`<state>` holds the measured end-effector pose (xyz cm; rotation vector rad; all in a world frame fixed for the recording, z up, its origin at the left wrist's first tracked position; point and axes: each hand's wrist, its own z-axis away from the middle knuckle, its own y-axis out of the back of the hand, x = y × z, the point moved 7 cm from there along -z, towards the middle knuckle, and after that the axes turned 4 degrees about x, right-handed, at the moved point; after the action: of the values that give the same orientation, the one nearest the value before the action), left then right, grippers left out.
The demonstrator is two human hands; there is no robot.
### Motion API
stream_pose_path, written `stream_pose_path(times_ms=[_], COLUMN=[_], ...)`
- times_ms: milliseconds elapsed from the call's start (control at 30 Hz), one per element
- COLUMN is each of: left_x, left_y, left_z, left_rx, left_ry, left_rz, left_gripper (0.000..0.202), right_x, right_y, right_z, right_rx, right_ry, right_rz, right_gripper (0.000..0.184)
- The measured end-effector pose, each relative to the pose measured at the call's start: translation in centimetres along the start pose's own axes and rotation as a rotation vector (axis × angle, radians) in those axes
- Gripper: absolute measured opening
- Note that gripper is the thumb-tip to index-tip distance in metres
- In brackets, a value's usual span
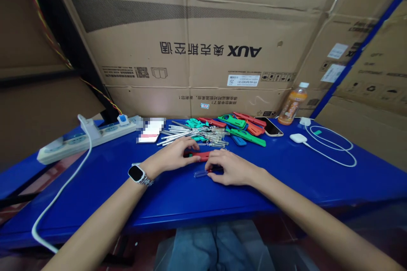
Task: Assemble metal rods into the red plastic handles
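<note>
My left hand [176, 153], with a watch on its wrist, curls over the left end of a red plastic handle [204, 156] shaped like a utility knife. Thumb and fingers are bent around that end. My right hand [233, 166] covers the handle's other end. Its thumb and fingertips close at a clear plastic tube [200, 174] with a bit of red at its end; the rest is hidden under the palm. Just beyond the hands lies a pile of thin metal-shafted tools [178, 130] with clear handles, like small tester screwdrivers.
Green, red and blue plastic handles [249, 136] lie behind my right hand. Further right are a phone [270, 127], an orange drink bottle [292, 103] and a white charging cable [345, 161]. A power strip [110, 133] lies left. Cardboard [203, 25] stands behind the blue table [171, 209].
</note>
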<state>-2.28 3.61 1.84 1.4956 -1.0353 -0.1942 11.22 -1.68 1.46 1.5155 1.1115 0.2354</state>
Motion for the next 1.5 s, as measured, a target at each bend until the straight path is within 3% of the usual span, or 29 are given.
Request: stream_pose_path(times_ms=[133, 267, 367, 467, 667, 833, 1033, 1133, 1300, 1500], left_x=[1.0, 1.8, 2.2, 2.6, 3.5, 4.1, 3.8, 3.4, 3.3, 2.8], left_y=[0.4, -0.7, -2.2, -3.0, -2.9, -2.6, -3.3, -3.0, -2.0, -1.9], left_z=[-1.1, -2.8, -3.7, -4.0, -4.3, -6.0, -5.7, -4.8, -4.3, -4.3], left_rx=[0.041, -0.031, -0.108, -0.115, -0.124, -0.08, -0.097, -0.052, 0.054, 0.079], left_ry=[-0.038, -0.073, -0.059, -0.062, -0.068, -0.117, -0.045, -0.046, -0.088, -0.043], left_rz=[-0.032, -0.055, -0.008, 0.048, 0.05, -0.014, 0.1, 0.128, 0.157, 0.23], left_gripper=[0.028, 0.033, 0.036, 0.033, 0.035, 0.022, 0.023, 0.022, 0.021, 0.025], right_x=[1.8, 5.2, 7.2, 8.5, 8.4, 8.0, 7.8, 7.9, 7.9, 7.6], right_y=[2.8, 5.8, 6.2, 5.8, 5.3, 5.8, 5.7, 5.5, 5.1, 5.3], right_z=[-0.2, -0.6, -0.9, -0.7, 0.4, 1.1, 1.1, 1.0, 0.7, -1.0], right_rx=[0.196, 0.481, 0.583, 0.657, 0.659, 0.669, 0.643, 0.643, 0.716, 0.749], right_ry=[-0.09, -0.241, -0.294, -0.325, -0.311, -0.313, -0.294, -0.302, -0.322, -0.297], right_rz=[-0.213, -0.514, -0.65, -0.663, -0.485, -0.353, -0.297, -0.343, -0.601, -0.734], right_gripper=[0.007, 0.018, 0.028, 0.032, 0.022, 0.013, 0.014, 0.015, 0.019, 0.028])
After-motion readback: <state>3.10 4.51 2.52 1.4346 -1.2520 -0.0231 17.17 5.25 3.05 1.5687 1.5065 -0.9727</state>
